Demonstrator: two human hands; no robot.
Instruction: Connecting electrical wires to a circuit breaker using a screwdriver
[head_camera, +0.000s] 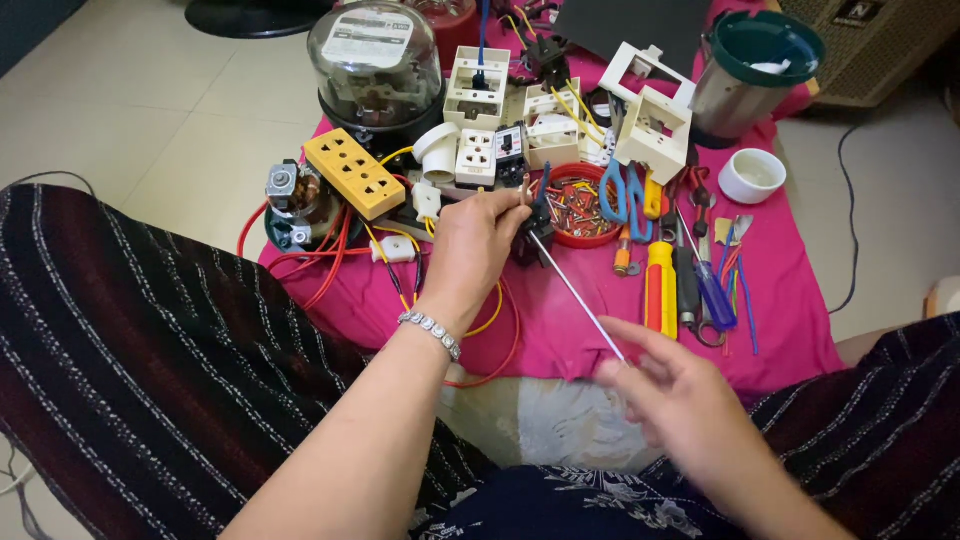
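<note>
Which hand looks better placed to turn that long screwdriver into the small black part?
Right, probably. The right hand grips the screwdriver at its near end, its tip at the small black part. The left hand is busy pinching that part.

The left hand (475, 245) pinches a small black electrical part (532, 228) above the pink cloth (790, 290), while the right hand (670, 395) holds a screwdriver (575, 292) whose tip meets that part. A yellow socket strip (353, 172) lies nearby.
</note>
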